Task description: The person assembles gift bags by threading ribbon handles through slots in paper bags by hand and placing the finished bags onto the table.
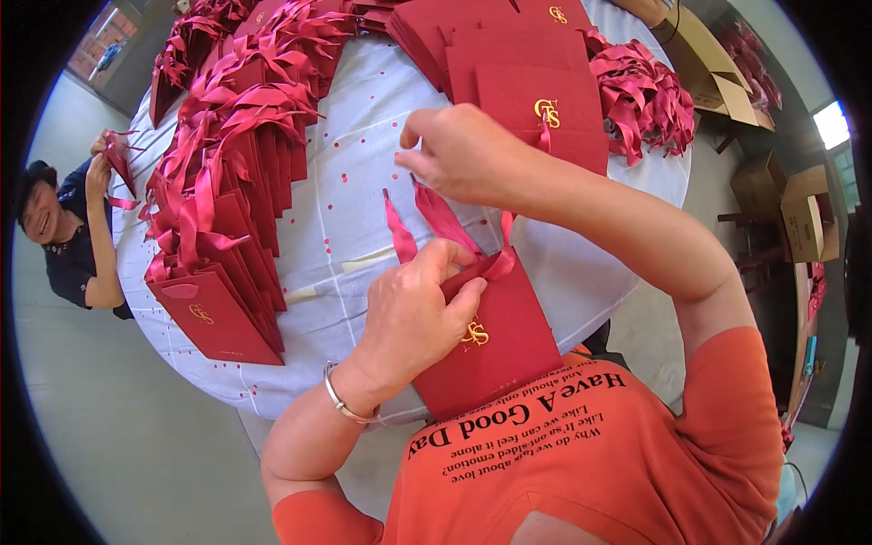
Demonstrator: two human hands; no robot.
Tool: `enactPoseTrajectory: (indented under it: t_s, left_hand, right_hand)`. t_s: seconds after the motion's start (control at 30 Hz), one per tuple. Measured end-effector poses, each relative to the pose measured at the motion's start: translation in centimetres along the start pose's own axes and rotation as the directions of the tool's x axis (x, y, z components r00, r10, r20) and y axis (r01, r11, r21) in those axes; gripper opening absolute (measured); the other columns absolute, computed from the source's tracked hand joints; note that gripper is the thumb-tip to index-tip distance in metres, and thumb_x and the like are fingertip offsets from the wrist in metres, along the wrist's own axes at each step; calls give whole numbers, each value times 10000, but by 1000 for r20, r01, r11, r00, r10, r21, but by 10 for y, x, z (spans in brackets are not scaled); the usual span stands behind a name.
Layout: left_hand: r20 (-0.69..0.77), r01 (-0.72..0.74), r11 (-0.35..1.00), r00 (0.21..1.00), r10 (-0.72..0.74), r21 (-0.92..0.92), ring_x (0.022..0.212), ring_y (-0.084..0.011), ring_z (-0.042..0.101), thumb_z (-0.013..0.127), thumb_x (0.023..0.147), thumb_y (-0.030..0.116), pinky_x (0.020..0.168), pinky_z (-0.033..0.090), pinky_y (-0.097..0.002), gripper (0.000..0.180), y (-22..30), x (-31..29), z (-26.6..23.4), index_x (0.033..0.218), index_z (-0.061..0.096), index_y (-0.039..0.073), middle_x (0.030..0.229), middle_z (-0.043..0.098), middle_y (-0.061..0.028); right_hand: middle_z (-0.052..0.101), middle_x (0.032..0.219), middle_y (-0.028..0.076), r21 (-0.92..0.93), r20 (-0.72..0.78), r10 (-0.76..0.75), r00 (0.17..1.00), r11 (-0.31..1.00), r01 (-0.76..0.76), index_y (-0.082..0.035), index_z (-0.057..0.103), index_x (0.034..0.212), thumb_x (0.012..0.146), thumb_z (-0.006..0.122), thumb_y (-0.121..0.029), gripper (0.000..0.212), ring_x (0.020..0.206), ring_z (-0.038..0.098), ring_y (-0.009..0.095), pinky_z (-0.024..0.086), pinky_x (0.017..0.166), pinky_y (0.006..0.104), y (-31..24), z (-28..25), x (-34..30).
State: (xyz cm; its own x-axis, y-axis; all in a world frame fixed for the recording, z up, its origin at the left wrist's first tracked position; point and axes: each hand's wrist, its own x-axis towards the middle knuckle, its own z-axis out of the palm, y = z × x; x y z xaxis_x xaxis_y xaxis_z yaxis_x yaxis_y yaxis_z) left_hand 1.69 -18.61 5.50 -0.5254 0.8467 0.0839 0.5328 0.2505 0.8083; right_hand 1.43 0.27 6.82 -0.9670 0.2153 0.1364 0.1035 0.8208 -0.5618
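A red paper gift bag [495, 350] with a gold emblem lies at the table edge, against my orange shirt. My left hand [418, 309] is closed on its top edge, thumb and fingers pinching at the ribbon there. Loose ends of the pink-red ribbon [445, 220] stretch away from the bag over the tablecloth. Just beyond these ends hovers my right hand [468, 153], its thumb and forefinger apart and nothing visible between them. Part of the bag's top is hidden by my left fingers.
Rows of red bags with ribbons [227, 218] stand at left on the white-clothed round table [350, 100]. Flat red bags [527, 82] are stacked at far right beside a ribbon heap [640, 100]. A co-worker [77, 227] handles a bag at far left. Cardboard boxes [804, 213] stand right.
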Motion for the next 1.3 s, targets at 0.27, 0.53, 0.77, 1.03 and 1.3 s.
enactPoseTrajectory:
  t_s: [0.27, 0.53, 0.77, 1.03, 1.3]
  left_hand:
    - [14, -23, 1000, 1000, 23, 8, 751, -329, 694, 707, 828, 174, 666, 535, -401, 196, 0, 4, -5, 966, 664, 41, 838, 716, -145]
    - [45, 53, 998, 998, -52, -31, 810, -313, 697, 703, 836, 165, 706, 538, -386, 233, -7, 10, -11, 1036, 684, 48, 906, 716, -148]
    - [26, -112, 992, 994, 110, 66, 817, -323, 667, 681, 849, 138, 713, 523, -393, 234, -13, 13, -9, 1061, 686, 40, 917, 688, -126]
    - [33, -166, 981, 986, 164, 102, 804, -338, 649, 670, 852, 147, 697, 507, -411, 248, -12, 13, -11, 1081, 684, 56, 877, 664, -127]
    - [78, -102, 993, 992, 97, 59, 838, -337, 654, 666, 857, 130, 740, 508, -405, 263, -15, 14, -12, 1106, 678, 46, 922, 677, -135]
  right_hand:
    - [685, 844, 176, 90, 64, -218, 974, 973, 212, 7, 703, 927, 815, 674, -97, 156, 729, 669, 303, 527, 646, 380, 13, -37, -45]
    - [663, 856, 73, 3, 77, -378, 922, 925, 379, -44, 704, 888, 802, 773, -253, 237, 731, 656, 265, 505, 552, 360, 7, -58, -100]
    - [632, 741, 116, 45, -32, -331, 943, 942, 332, -30, 672, 811, 813, 717, -124, 105, 683, 635, 303, 498, 601, 392, 3, -43, -75]
    - [673, 834, 197, -187, 124, -49, 991, 980, 72, 9, 702, 892, 824, 657, -130, 161, 777, 652, 378, 525, 721, 451, 3, -9, -5]
    - [672, 931, 155, 170, 194, -206, 959, 970, 174, -7, 694, 961, 808, 759, -210, 262, 789, 662, 315, 535, 692, 370, 6, -44, -76]
